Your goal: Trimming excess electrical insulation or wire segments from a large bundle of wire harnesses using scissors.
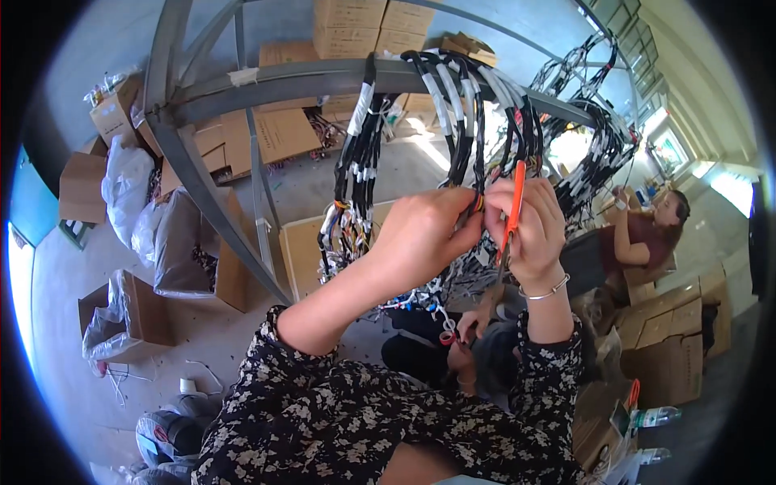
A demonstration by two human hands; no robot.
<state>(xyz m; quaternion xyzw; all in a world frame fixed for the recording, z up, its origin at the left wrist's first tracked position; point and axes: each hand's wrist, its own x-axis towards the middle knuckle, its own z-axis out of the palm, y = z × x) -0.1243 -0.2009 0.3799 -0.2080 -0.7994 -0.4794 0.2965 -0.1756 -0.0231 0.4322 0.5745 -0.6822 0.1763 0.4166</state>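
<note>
My left hand [432, 230]: I'm pinching thin red-and-yellow wires [478, 202] at two o'clock
My right hand [537, 222]: I'm gripping a slim orange-handled tool [519, 194], just beside the left
Wrapped: black-and-white taped cables [360, 113] are hanging from a grey metal rail [315, 81], twelve o'clock
Unwrapped: multicoloured wire ends [338, 222] are dangling, ten o'clock; I'm seemingly midway

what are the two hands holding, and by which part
The left hand pinches a wire bundle at its coloured section. The right hand holds an orange-handled tool by the handle; whether it also grasps wires can't be told.
</note>
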